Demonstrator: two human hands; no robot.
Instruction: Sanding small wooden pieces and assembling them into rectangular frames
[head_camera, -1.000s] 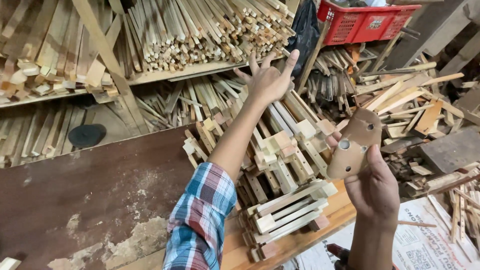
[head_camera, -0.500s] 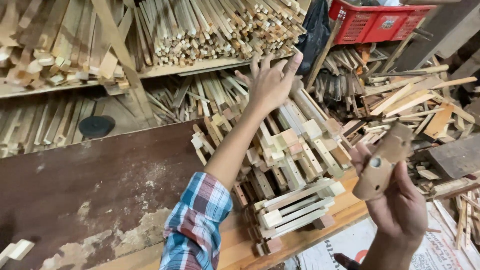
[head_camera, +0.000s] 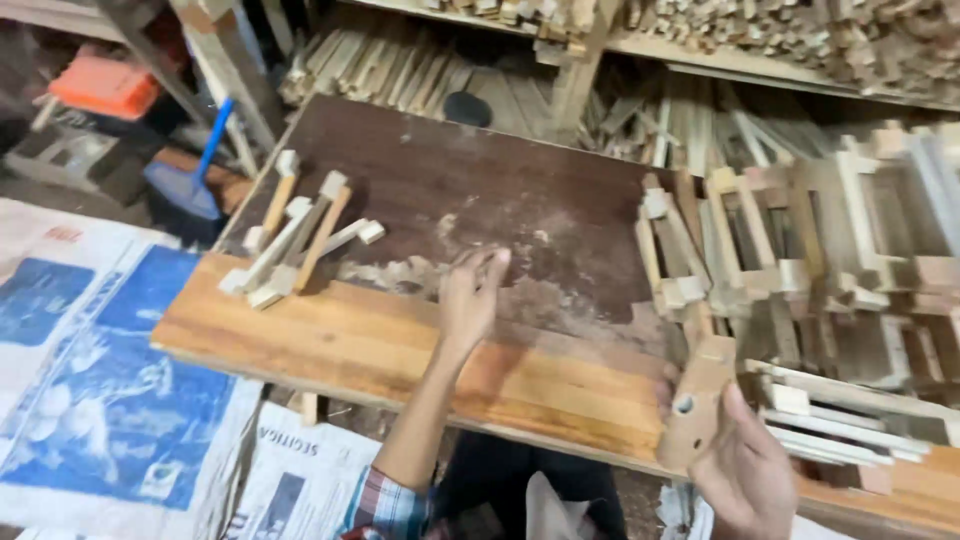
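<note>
We see only printed sheets: a blue-and-white poster sheet (head_camera: 110, 390) spread at lower left beside the worktop (head_camera: 400, 350), and black-on-white newspaper (head_camera: 300, 475) lying just beside it under the worktop's near edge.

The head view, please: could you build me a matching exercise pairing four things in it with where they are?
Things:
1. left hand
2. right hand
3. brush
4. crate

Places:
A. far upper left, beside the shelving
B. holding a wooden block with a hole, at the bench's lower right
C. flat on the dusty bench, near the middle
D. leaning left of the bench, blue handle up

Pairs: 1-C, 2-B, 3-D, 4-A
</note>
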